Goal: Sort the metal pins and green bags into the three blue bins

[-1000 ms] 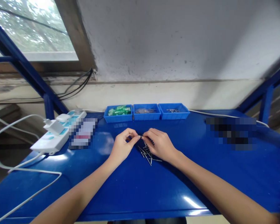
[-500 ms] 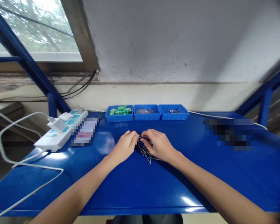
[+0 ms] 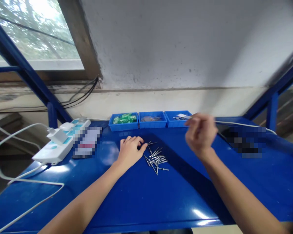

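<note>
A loose pile of thin metal rivets [image 3: 157, 160] lies on the blue table [image 3: 136, 198], near the middle. Just left of its upper end, my left hand [image 3: 132, 149] rests on the tabletop with its fingers curled and apart, nothing between them. My right hand [image 3: 201, 133] is raised over the table to the right, blurred by motion. Its fingers are closed on a small whitish flat piece [image 3: 182, 115] that sticks out to the left, in front of the right blue bin [image 3: 175, 123], where more metal pieces lie.
The middle blue bin [image 3: 152, 124] holds small parts, and the left blue bin [image 3: 124, 126] holds green packets. A white power strip [image 3: 61, 143] with cables and a pixelated phone-like object [image 3: 88, 141] are at the left. A dark pixelated object [image 3: 245, 141] lies at the right.
My right hand has left the pile and moved right and up, now with a whitish piece. My left hand has let go of the thin metal piece. The whole pile has come into view.
</note>
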Demonstrator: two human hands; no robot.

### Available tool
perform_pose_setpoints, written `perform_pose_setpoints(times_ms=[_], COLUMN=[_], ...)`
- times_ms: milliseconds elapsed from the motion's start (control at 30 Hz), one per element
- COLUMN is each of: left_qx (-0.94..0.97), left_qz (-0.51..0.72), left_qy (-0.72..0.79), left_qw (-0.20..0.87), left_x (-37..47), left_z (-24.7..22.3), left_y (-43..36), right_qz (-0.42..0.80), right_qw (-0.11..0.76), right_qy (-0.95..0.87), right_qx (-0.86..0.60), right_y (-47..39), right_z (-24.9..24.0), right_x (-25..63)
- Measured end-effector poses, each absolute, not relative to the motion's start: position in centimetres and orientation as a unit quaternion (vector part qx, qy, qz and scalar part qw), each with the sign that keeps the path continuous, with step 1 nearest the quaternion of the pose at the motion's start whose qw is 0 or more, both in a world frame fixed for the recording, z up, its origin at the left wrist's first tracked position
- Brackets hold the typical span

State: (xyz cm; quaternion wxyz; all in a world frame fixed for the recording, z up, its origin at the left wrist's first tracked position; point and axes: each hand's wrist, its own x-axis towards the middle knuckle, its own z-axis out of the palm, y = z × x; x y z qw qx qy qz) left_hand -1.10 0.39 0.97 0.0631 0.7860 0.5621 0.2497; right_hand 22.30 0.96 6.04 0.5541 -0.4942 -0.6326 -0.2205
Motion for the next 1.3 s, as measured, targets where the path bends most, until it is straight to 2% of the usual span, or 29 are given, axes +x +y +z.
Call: perform_pose_setpoints(times_ms=[67,233,333,467,567,767,1133,1300], left_qx=[0.796,0.795,0.791,0.810,0.819,0.802,0.807,0.828], left_qz=[0.226,0.200,0.203,0.267,0.316,0.344,0.376,0.338], left_qy=[0.560,0.572,0.577,0.512,0.456,0.454,0.439,0.421], left_qw=[0.035,0.016,0.029,0.104,0.150,0.180,0.120,0.152], left_x=[-0.7,-1.0,-1.6,-2.0,-1.9,-1.9,-1.8,-2.2], left_z=[0.6,0.2,0.1,0.2,0.6,0.9,1.8,2.2], left_y=[0.8,1.1,1.1,0.9,0.3,-0.6,-0.7,-0.8], right_qz=[-0.251,-0.116,-0.048,-0.016,-0.035,-0.065,-0.030,-0.107], right_qw=[0.548,0.343,0.306,0.279,0.271,0.284,0.316,0.346], right_qy=[-0.549,-0.623,-0.723,-0.851,-0.881,-0.882,-0.868,-0.871], right_qx=[-0.578,-0.693,-0.617,-0.445,-0.387,-0.370,-0.381,-0.332], right_y=[2.0,3.7,3.0,1.1,0.2,0.1,-0.3,-0.5], right_z=[6.8,4.2,2.3,1.6,1.5,1.5,1.9,2.9], right_x=[24.9,26.5,23.4,18.9,17.5,17.6,17.4,18.2])
